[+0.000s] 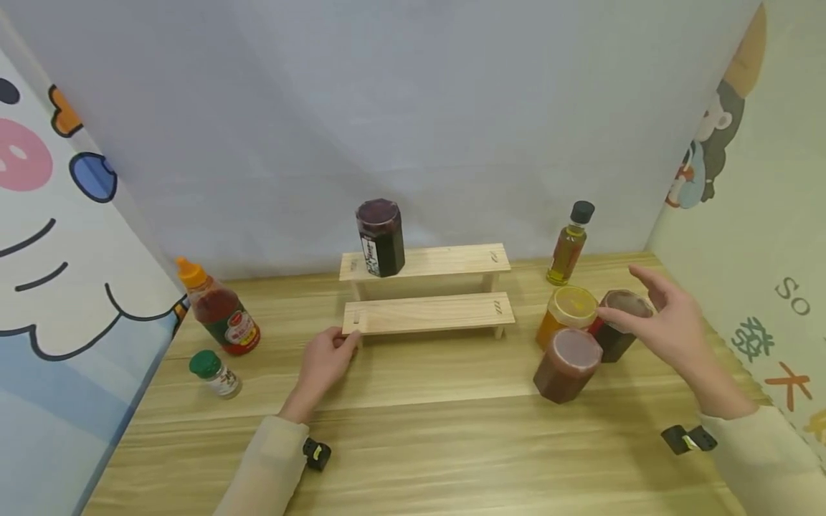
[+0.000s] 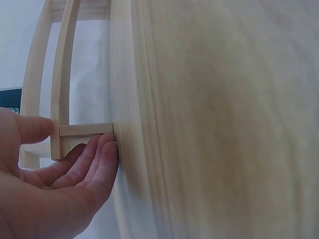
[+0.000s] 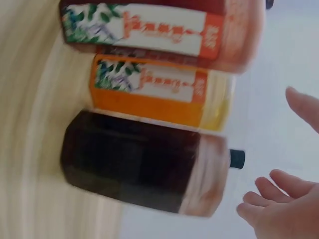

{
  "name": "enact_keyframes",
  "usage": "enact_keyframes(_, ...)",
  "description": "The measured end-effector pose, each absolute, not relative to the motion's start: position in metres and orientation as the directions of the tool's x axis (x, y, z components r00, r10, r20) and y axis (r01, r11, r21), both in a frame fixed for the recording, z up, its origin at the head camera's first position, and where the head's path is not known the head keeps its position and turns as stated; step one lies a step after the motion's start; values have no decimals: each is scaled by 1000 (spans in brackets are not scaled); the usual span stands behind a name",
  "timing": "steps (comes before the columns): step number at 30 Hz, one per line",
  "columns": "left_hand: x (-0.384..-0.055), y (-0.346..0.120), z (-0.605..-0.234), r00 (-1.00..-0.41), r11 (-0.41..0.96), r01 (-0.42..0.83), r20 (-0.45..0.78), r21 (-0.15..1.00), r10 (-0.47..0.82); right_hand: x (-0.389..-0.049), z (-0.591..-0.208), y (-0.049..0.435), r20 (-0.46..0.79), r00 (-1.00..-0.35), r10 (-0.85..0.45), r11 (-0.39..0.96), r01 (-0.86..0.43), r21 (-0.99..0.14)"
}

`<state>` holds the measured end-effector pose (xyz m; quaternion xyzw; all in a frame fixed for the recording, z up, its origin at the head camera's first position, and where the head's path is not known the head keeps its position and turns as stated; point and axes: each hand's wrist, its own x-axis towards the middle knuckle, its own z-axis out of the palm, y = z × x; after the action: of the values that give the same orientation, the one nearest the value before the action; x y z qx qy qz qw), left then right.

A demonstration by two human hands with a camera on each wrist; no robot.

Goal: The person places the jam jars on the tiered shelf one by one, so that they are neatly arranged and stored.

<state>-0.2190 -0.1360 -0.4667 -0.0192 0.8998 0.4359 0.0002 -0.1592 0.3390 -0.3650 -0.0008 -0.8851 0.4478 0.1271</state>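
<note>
My left hand (image 1: pixel 325 360) grips the left end of a two-step wooden rack (image 1: pixel 429 313) at its lower step. The left wrist view shows the thumb (image 2: pixel 36 129) on the board's edge and the fingers (image 2: pixel 99 167) curled underneath beside the leg. A dark jam jar (image 1: pixel 390 247) stands on the upper step. On the right, my right hand (image 1: pixel 674 330) hovers by a dark jar (image 3: pixel 132 159), thumb and fingers spread apart, holding nothing. Beside that jar are an amber jar (image 3: pixel 149 102) and a reddish-brown jar (image 1: pixel 564 373), grouped closely on the table.
A small oil bottle (image 1: pixel 568 247) with a black cap stands behind the jars. At the left are a red sauce bottle (image 1: pixel 226 315) with an orange tip and a green-capped shaker (image 1: pixel 216 374). A pale backdrop (image 1: pixel 413 129) and printed side panels enclose the wooden table (image 1: pixel 413 451).
</note>
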Motion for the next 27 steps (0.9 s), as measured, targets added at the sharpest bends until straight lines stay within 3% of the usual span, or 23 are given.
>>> enact_keyframes(27,-221,-136,-468,-1000,629,-29,-15,777,-28,-159,-426,379,114,-991,64,562,-59,-825)
